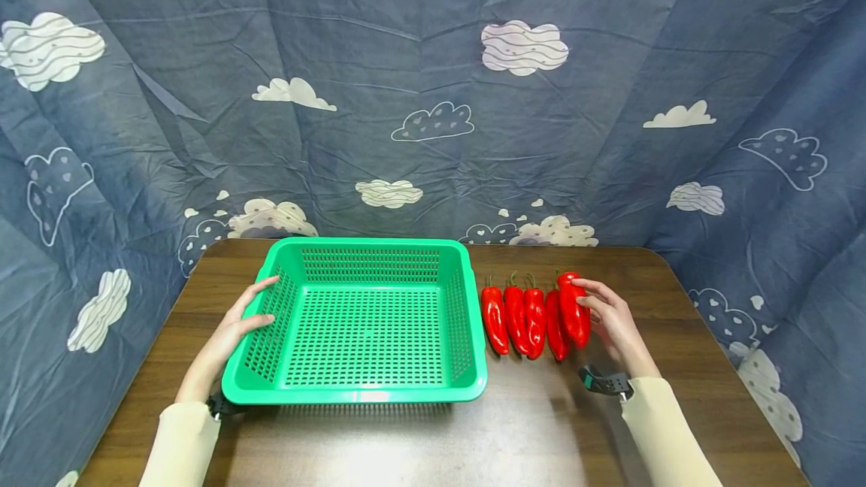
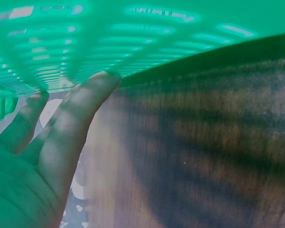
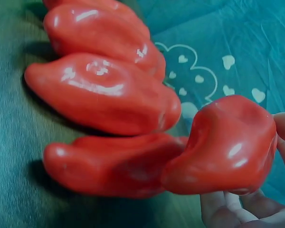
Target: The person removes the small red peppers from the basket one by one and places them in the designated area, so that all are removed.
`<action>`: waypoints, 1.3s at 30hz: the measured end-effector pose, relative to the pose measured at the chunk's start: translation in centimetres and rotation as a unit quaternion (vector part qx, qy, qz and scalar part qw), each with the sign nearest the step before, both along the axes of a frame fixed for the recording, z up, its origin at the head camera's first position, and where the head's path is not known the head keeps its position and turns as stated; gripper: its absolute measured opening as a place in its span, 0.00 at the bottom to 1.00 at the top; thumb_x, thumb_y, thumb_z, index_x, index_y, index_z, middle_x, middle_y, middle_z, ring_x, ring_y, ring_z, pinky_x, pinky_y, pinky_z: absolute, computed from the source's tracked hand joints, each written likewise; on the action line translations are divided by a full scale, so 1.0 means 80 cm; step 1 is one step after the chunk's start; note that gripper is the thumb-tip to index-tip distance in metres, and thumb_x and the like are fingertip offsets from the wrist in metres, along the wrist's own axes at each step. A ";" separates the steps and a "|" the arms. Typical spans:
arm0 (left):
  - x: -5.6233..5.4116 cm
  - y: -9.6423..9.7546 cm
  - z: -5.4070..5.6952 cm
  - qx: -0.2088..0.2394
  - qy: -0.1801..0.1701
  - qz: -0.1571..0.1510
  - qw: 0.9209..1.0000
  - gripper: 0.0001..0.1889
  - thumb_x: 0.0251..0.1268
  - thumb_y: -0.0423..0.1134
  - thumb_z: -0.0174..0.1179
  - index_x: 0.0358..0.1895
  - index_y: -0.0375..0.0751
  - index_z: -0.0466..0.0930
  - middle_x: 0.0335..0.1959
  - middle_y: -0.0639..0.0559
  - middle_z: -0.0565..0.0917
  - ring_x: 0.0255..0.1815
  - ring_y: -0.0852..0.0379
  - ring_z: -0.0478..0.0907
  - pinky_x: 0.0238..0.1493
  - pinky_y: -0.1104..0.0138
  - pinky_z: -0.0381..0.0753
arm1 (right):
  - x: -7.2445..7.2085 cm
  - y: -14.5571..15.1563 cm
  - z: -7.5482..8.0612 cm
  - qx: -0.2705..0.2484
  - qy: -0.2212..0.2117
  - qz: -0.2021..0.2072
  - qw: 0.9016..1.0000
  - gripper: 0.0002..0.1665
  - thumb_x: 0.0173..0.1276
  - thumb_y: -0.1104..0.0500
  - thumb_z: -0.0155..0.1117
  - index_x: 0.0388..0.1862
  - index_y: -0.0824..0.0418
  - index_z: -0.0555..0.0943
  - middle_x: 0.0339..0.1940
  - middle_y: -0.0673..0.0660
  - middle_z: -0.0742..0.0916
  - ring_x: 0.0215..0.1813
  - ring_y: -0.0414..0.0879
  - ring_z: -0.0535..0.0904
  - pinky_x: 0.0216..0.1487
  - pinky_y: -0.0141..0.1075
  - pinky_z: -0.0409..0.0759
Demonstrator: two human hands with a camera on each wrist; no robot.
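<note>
My right hand (image 1: 614, 324) pinches a red pepper (image 1: 572, 313) at the right end of a row, thumb and fingers on its right side. In the right wrist view this held pepper (image 3: 228, 147) overlaps a lying pepper (image 3: 109, 166) beside it. Several more red peppers (image 1: 495, 320), with thin green stems, lie side by side to its left. On the left, my left hand (image 1: 226, 337) holds the left wall of a green plastic basket (image 1: 358, 397). Two digits reach over its rim, and in the left wrist view other fingers (image 2: 71, 128) lie against the outside.
Basket and peppers are on a brown wooden table (image 1: 528, 427). The basket's slotted floor (image 1: 365, 337) shows nothing on it. Behind the table hangs a dark blue curtain (image 1: 379, 43) with white clouds, reaching round both sides.
</note>
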State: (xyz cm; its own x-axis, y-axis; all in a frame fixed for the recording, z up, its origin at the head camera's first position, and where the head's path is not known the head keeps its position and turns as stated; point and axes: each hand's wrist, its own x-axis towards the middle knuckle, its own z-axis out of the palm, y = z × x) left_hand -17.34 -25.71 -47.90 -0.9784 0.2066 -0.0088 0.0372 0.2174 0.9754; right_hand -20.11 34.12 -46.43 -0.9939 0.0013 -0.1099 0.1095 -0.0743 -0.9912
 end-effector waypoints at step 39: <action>0.002 0.001 0.003 -0.007 -0.003 0.005 1.000 0.34 0.67 0.33 0.51 0.75 0.44 0.50 0.76 0.42 0.42 0.73 0.36 0.37 0.60 0.36 0.45 | -0.003 0.034 -0.041 0.077 -0.043 -0.080 0.993 0.17 0.69 0.66 0.54 0.46 0.46 0.82 0.34 0.40 0.83 0.31 0.36 0.77 0.33 0.31 0.77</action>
State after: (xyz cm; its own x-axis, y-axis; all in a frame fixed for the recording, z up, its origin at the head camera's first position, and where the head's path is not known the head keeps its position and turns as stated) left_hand -17.19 -25.65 -47.68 -0.9802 0.1973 -0.0173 0.0294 0.2314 0.9724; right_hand -20.36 36.87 -49.72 -0.9666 0.1809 -0.1816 0.1941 0.0539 -0.9795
